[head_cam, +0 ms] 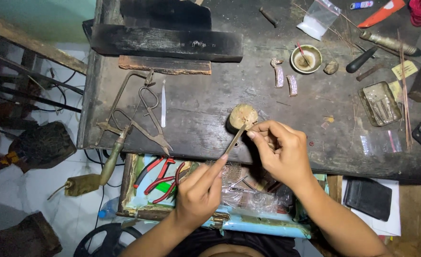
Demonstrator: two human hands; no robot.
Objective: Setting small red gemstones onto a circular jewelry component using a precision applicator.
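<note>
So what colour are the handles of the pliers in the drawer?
Red and black, on the pliers; the head view shows them best.

A dark, scarred wooden workbench (210, 102) carries everything. On it lie a charred plank (167, 44), metal shears (151, 114), a small round wooden block (242, 117), two pale curved jewellery pieces (285, 81), a little bowl (306, 58), a shallow metal tin (379, 103), a clear plastic bag (319, 18) and thin rods (403, 85), possibly wire.

Clear plastic bag (318, 18) top centre; yellow paper label (405, 69) at right.
</note>
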